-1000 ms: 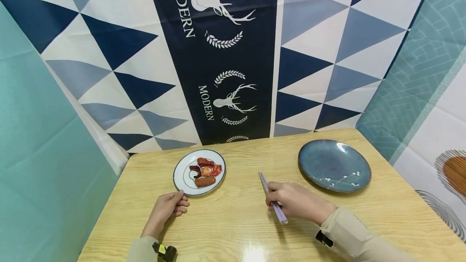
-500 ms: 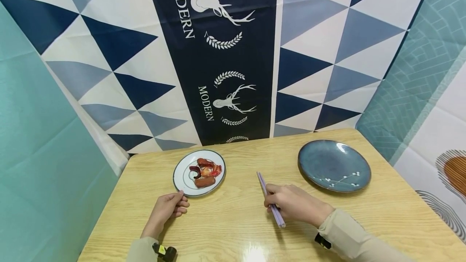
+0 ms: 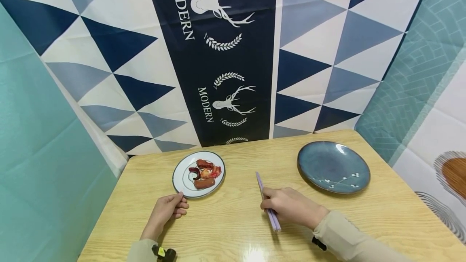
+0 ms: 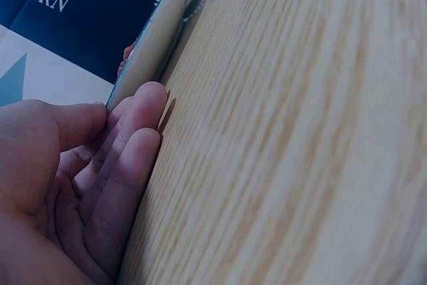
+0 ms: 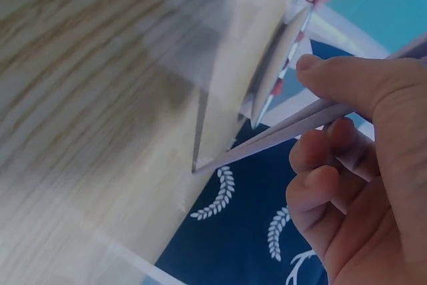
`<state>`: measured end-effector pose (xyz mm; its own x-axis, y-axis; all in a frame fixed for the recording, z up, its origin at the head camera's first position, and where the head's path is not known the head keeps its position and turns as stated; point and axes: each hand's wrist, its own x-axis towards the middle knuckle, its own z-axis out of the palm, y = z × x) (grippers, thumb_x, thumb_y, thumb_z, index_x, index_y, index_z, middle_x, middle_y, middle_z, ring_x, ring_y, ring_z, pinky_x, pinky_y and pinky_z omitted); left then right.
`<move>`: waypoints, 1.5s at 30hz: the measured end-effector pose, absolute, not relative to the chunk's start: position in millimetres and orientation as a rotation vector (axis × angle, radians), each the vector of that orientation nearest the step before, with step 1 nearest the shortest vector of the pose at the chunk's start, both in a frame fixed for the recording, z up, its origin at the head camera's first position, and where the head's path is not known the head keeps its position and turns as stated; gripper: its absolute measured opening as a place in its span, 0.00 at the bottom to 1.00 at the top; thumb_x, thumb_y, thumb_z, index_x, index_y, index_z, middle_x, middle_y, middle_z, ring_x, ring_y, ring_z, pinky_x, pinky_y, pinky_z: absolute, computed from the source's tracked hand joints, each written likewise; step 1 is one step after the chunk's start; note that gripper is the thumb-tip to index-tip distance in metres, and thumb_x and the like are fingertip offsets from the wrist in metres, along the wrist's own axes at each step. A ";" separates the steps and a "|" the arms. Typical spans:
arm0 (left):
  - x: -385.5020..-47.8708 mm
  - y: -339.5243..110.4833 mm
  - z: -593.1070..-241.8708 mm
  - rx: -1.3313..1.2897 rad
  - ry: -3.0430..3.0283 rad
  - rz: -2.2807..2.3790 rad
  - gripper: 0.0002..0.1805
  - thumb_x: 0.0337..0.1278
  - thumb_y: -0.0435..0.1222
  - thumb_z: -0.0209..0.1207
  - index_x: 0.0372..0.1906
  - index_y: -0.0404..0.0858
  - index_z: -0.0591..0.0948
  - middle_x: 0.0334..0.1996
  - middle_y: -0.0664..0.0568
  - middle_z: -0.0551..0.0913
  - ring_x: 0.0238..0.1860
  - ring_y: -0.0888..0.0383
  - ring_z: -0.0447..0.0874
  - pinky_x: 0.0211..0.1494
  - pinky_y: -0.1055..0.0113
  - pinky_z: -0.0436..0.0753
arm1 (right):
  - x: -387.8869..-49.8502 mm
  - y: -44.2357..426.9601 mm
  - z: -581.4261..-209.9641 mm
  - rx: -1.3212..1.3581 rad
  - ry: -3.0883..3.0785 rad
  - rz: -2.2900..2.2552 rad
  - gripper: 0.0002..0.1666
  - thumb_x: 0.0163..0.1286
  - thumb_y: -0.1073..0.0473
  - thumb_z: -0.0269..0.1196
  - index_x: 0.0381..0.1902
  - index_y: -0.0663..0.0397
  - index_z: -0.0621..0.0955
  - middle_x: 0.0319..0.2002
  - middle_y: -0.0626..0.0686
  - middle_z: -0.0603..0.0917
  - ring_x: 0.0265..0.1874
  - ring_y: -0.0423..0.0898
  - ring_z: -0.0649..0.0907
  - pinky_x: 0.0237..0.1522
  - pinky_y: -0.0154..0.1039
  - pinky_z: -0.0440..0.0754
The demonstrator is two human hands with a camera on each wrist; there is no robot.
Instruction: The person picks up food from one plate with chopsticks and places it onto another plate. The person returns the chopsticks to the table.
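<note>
My left hand (image 3: 166, 212) pinches the near rim of a white plate (image 3: 181, 181), thumb on top and fingertips beneath, as the left wrist view shows. Pieces of food lie on that plate: a brown sausage-like piece (image 3: 204, 183), a dark curved piece (image 3: 195, 172) and reddish bits (image 3: 215, 170). In my right hand (image 3: 293, 206) is a pair of lilac chopsticks (image 3: 259, 181), held close together. Their tips point away from me, and in the right wrist view they appear to meet the table. The chopsticks stand apart from both plates.
A larger blue plate (image 3: 329, 167) with a white blossom pattern stands at the back right of the wooden table (image 3: 225, 229). Patterned cloth (image 3: 233, 72) hangs behind the table, and a teal sheet (image 3: 47, 153) hangs at the left.
My right hand has shifted slightly left and toward me with the chopsticks, whose rear ends have swung left. The left hand stays at the white plate's rim.
</note>
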<state>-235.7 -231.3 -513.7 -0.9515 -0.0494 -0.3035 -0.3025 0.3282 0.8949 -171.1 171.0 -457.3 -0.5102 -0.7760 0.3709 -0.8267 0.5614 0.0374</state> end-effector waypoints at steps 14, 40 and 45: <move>-237.1 -230.9 -515.3 -0.322 2.377 1.683 0.23 0.79 0.47 0.54 0.42 0.31 0.86 0.29 0.52 0.89 0.26 0.61 0.88 0.31 0.68 0.87 | -173.2 162.4 -468.6 1.322 -2.453 0.129 0.07 0.62 0.57 0.77 0.30 0.41 0.87 0.33 0.44 0.77 0.23 0.33 0.79 0.24 0.22 0.77; -237.0 -230.5 -515.6 -0.311 2.381 1.679 0.22 0.78 0.48 0.55 0.40 0.32 0.86 0.28 0.52 0.88 0.26 0.61 0.87 0.31 0.68 0.86 | -171.0 153.4 -480.1 1.359 -2.437 0.155 0.09 0.58 0.59 0.78 0.30 0.37 0.89 0.31 0.42 0.75 0.22 0.30 0.76 0.23 0.21 0.75; -236.4 -230.6 -514.8 -0.319 2.380 1.679 0.22 0.78 0.47 0.55 0.40 0.32 0.86 0.28 0.52 0.88 0.26 0.61 0.87 0.31 0.68 0.86 | -170.8 151.7 -483.9 1.371 -2.439 0.160 0.09 0.59 0.59 0.78 0.31 0.36 0.89 0.31 0.42 0.74 0.22 0.29 0.74 0.22 0.20 0.74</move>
<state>-236.4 -230.6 -514.8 -0.9543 -0.0543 -0.2938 -0.2950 0.3274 0.8977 -170.8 151.7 -483.9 -0.4781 -0.8081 0.3440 -0.8461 0.5288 0.0663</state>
